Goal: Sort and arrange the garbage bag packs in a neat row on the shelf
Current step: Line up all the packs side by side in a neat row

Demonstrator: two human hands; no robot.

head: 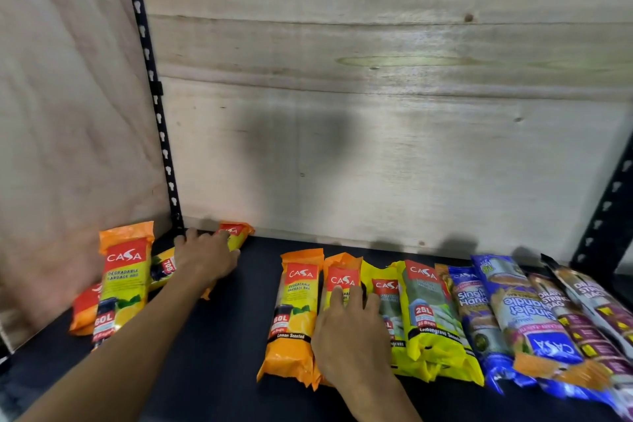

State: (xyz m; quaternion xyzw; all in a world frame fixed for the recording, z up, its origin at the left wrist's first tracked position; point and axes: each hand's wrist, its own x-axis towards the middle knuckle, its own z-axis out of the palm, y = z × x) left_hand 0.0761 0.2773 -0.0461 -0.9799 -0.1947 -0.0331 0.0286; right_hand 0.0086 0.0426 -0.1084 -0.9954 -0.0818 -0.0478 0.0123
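Observation:
On the black shelf [236, 336] lies a row of garbage bag packs. From the middle rightward: an orange pack [296, 315], a second orange pack [342, 276] under my right hand [352, 336], yellow packs [428, 319], blue packs [513, 312] and dark drawstring packs [582, 319]. My right hand rests flat on the second orange pack, fingers spread. At the back left, my left hand [205, 257] grips an orange and yellow pack [236, 235] lying crosswise near the corner. Another orange pack [120, 284] and a partly hidden one [84, 308] lie at the far left.
A plywood back wall [376, 113] and side panel [68, 113] close in the shelf. Black slotted uprights stand at the back left [154, 96] and far right [606, 209]. Bare shelf surface shows between the left group and the row.

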